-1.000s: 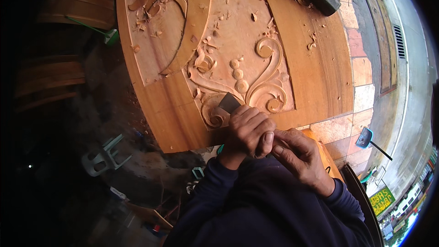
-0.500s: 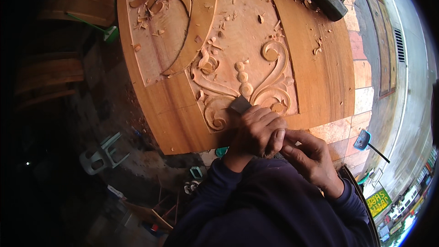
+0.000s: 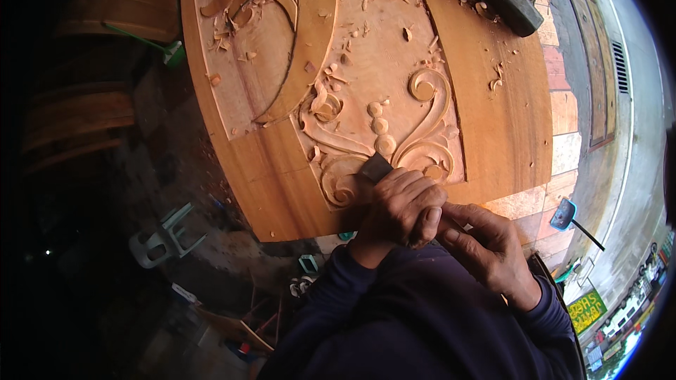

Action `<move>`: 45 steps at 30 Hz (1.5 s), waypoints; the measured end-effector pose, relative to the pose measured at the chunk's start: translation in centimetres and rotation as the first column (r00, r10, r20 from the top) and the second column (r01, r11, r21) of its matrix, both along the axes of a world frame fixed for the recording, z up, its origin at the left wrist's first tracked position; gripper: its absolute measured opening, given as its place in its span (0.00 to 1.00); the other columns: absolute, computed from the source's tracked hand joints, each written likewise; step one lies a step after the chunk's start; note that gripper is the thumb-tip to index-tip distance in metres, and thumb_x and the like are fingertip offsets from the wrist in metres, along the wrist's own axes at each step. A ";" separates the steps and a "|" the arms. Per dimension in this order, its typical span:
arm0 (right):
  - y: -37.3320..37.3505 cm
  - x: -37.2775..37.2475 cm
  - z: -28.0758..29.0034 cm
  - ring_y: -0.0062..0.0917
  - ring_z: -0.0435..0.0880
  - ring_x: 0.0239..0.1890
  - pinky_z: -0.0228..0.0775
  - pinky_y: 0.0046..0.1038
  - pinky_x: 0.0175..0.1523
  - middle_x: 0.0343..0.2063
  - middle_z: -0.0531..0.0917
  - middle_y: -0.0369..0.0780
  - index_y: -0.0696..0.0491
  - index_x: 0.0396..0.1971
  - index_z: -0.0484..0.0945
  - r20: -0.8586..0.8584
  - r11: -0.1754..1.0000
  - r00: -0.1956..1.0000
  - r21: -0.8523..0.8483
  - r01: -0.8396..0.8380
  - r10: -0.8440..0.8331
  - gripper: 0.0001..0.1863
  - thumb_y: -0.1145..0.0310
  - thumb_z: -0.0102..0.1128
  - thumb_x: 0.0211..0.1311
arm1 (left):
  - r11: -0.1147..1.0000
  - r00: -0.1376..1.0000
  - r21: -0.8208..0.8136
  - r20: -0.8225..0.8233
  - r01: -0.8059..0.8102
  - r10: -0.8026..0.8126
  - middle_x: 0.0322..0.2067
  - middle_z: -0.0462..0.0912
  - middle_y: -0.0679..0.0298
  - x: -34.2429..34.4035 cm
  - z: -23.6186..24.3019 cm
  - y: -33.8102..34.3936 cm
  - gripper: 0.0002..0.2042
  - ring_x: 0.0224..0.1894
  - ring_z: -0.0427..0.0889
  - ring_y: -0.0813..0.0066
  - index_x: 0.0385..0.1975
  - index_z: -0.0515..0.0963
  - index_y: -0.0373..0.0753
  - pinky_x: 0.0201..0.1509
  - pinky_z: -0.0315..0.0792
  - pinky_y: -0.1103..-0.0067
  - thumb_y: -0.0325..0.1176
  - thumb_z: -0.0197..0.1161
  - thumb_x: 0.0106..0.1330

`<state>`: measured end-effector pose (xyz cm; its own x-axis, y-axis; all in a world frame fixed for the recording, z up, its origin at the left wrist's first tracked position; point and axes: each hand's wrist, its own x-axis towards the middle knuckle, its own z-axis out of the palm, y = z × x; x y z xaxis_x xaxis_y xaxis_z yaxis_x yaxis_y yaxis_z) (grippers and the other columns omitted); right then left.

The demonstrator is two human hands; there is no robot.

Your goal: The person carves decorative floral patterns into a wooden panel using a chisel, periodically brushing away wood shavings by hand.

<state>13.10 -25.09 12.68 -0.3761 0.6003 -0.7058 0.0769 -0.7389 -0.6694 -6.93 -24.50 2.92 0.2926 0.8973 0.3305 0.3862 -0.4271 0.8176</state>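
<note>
A carved wooden panel (image 3: 503,119) lies before me, with scrolls, leaves and a row of round beads cut in relief near its close edge. My left hand (image 3: 403,207) is wrapped round a chisel, thumb folded over. The chisel's flat, dark blade (image 3: 375,167) sticks out past the fingers and rests on or just above the carving below the beads. Behind it, my right hand (image 3: 489,246) is closed on the chisel's rear end between thumb and fingers. Most of the handle is hidden by both hands.
Curled shavings (image 3: 408,34) lie scattered over the panel. A heavy dark wooden bar (image 3: 517,14) rests across its far right part. To the left stands a pale plastic chair (image 3: 158,243). A blue dustpan (image 3: 563,214) is on the floor at right.
The whole view has shifted slightly, so the panel appears a little lower and to the right. Both hands keep their grip on the chisel, its blade at nearly the same spot on the carving.
</note>
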 end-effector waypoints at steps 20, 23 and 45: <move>0.5 -1.0 -0.9 0.29 0.86 0.45 0.77 0.29 0.51 0.41 0.85 0.46 0.63 0.62 0.80 0.014 0.986 0.999 0.161 -0.043 0.042 0.20 0.71 0.65 0.75 | 0.993 0.992 -0.010 0.044 -0.122 0.122 0.24 0.76 0.55 0.0 0.0 0.4 0.17 0.27 0.77 0.55 0.30 0.78 0.35 0.36 0.71 0.63 0.41 0.46 0.73; 1.4 -1.7 -1.6 0.29 0.86 0.44 0.78 0.29 0.51 0.41 0.85 0.46 0.62 0.62 0.81 0.027 0.977 0.996 0.191 -0.091 0.087 0.19 0.71 0.64 0.76 | 0.982 0.982 0.010 0.029 -0.189 0.189 0.24 0.76 0.56 -0.5 -0.3 0.4 0.18 0.26 0.76 0.56 0.28 0.77 0.36 0.36 0.70 0.64 0.40 0.45 0.73; -2.9 5.3 -2.9 0.29 0.84 0.45 0.75 0.29 0.52 0.41 0.85 0.44 0.59 0.62 0.82 0.206 0.865 0.977 0.479 -0.148 0.053 0.23 0.76 0.69 0.68 | 0.957 0.967 0.271 -0.197 -0.103 0.160 0.61 0.85 0.51 -0.7 1.0 -3.3 0.21 0.65 0.82 0.50 0.57 0.84 0.38 0.72 0.74 0.59 0.43 0.49 0.80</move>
